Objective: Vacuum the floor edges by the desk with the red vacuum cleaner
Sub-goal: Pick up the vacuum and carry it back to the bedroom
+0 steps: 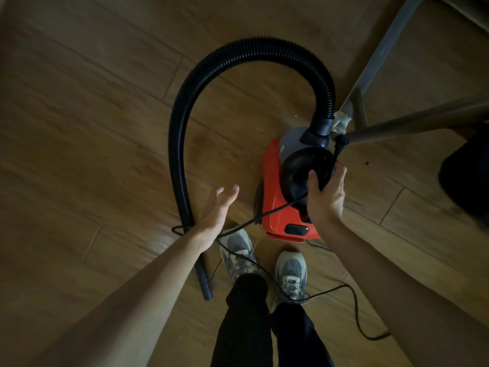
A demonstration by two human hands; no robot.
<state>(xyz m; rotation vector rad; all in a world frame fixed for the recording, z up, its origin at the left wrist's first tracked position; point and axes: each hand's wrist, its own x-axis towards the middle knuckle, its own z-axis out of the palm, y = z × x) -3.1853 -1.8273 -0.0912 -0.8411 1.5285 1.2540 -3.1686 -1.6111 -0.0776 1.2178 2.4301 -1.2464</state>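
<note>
The red vacuum cleaner (275,207) stands on the wooden floor in front of my feet. My right hand (326,197) grips its black top handle (299,170), fingers and thumb curled round the rim. A black ribbed hose (182,123) arcs from the vacuum's top up and round to the left, ending in a nozzle (205,284) lying on the floor by my left shoe. My left hand (215,213) hovers with straight fingers between hose and vacuum, holding nothing. The black power cord (354,308) runs from the handle across my shoes and trails right.
A desk leg (381,51) slants down at the upper right, with a wooden bar (412,123) crossing beside the vacuum. A dark bin-like object (465,176) sits at the right edge. Wooden floor (92,128) spreads to the left.
</note>
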